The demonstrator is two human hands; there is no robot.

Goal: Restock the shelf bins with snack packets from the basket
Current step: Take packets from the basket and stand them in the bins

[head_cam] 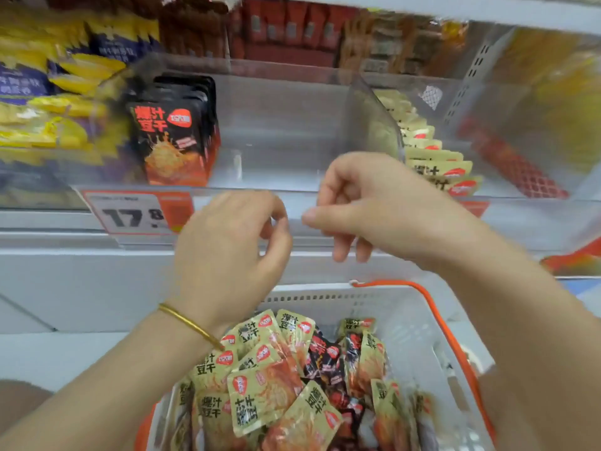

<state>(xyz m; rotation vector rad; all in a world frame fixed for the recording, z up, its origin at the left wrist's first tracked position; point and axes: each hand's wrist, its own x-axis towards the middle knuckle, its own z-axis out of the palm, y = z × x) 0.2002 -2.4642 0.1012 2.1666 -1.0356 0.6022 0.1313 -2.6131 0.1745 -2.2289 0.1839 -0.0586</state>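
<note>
Basket (419, 323) packets (260, 388) lie below both hands' loosely curled, unladen grip: left (227, 249), right (367, 203).

Basket (413, 323) lowest in view, below shelf edge, heaped with snack packets (270, 385). Above and behind: clear bin (279, 131), upright stack of packets (175, 135) at its left end, rest bare. Divider (374, 125) on bin's right; beyond it, row of packets (435, 161) running back. Price tag (130, 213) on front rail, lower left of bin. Left hand (227, 252) and right hand (364, 203) side by side, between basket and bin, apart.
</note>
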